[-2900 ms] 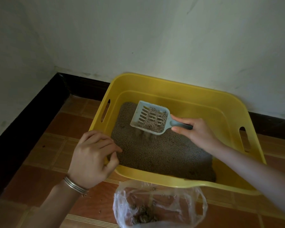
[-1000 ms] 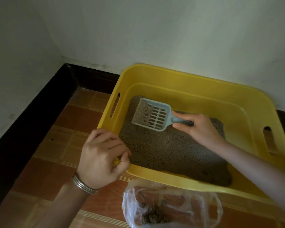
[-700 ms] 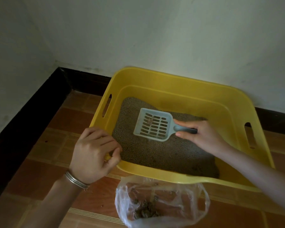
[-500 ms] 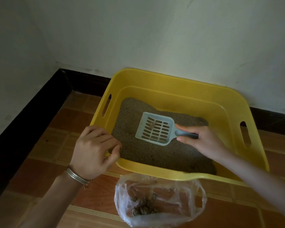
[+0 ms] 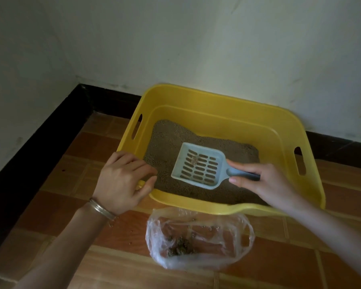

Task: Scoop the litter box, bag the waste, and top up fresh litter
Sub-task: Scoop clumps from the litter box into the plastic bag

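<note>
A yellow litter box (image 5: 221,99) stands on the floor against the wall, with grey litter (image 5: 167,140) in its bottom. My right hand (image 5: 265,182) grips the dark handle of a pale blue slotted scoop (image 5: 198,168) held over the litter near the box's front wall. One small clump lies on the scoop's slots. My left hand (image 5: 121,182) grips the front left corner of the box's rim. A clear plastic bag (image 5: 198,238) lies open on the floor in front of the box, with dark waste clumps at its bottom.
The box sits near a room corner; white walls with a black skirting (image 5: 40,140) run along the left and back. The floor (image 5: 50,205) is orange-brown tile. Slot handles pierce the box's left and right walls.
The litter sifted out of the scoop, leaving one small clump. The scoop has come nearer the front wall of the box. My left hand has kept its hold on the rim.
</note>
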Demonstrator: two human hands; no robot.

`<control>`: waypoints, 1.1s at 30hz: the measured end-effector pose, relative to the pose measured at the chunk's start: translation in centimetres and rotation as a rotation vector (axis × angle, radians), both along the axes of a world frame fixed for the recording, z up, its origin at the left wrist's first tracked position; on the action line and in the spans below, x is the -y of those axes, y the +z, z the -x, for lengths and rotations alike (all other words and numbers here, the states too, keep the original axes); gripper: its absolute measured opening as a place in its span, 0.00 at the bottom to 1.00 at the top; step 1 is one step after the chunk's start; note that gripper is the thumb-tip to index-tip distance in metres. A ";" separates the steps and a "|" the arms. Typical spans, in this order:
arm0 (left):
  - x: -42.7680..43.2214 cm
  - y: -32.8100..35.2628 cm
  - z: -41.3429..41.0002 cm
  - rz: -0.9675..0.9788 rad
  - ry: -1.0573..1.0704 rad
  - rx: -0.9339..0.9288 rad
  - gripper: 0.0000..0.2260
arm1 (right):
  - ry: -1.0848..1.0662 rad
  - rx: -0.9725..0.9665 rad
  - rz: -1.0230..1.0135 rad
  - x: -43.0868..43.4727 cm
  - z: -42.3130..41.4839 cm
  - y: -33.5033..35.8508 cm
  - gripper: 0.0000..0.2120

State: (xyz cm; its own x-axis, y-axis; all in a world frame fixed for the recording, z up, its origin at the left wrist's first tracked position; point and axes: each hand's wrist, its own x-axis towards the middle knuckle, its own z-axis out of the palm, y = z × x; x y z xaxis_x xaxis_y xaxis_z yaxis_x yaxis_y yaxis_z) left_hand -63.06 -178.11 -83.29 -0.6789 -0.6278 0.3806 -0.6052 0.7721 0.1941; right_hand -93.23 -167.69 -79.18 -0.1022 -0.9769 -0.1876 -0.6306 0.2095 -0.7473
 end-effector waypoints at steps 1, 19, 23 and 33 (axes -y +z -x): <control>-0.2 0.0 0.0 0.005 -0.005 0.007 0.13 | 0.004 -0.017 0.008 -0.5 -0.3 0.6 0.18; -10.5 -5.7 -1.2 -0.208 0.003 -0.033 0.14 | 0.270 -0.521 0.188 -9.9 -3.9 -2.5 0.21; -10.7 -7.0 -1.6 -0.318 -0.003 0.060 0.20 | 0.445 -0.869 0.298 -10.2 -3.5 -3.2 0.24; -10.3 -7.3 -1.6 -0.353 -0.005 0.038 0.23 | 0.502 -0.900 0.421 -10.8 -2.7 -4.1 0.24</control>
